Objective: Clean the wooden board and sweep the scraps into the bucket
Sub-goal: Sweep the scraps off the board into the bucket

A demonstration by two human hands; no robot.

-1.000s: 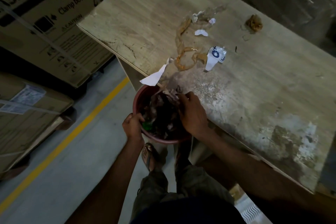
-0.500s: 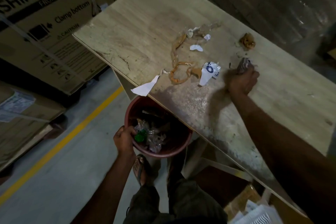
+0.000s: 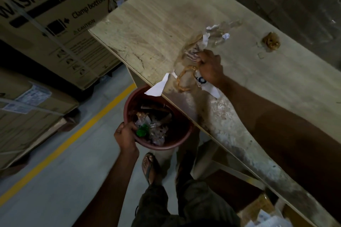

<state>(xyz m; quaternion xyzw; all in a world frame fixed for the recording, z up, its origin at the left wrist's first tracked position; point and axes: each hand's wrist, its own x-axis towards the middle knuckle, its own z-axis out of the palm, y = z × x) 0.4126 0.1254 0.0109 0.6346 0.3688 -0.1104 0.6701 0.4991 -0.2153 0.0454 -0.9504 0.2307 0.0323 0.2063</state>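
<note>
Right hand [image 3: 210, 68] clutching one scrap [image 3: 191, 55] on board [image 3: 156, 14], left hand [image 3: 126, 134] gripping one bucket [image 3: 129, 103]

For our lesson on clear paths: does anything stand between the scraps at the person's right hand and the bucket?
Nothing blocking shows. Between the scraps gripped by the right hand and the bucket lie only a brown tape loop and a white paper slip overhanging the board edge. The left hand holds the bucket below that edge.

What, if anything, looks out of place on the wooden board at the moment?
A white paper scrap overhangs the edge of the wooden board, above the bucket, half unsupported. A brown crumpled wad lies apart from the main litter.
</note>
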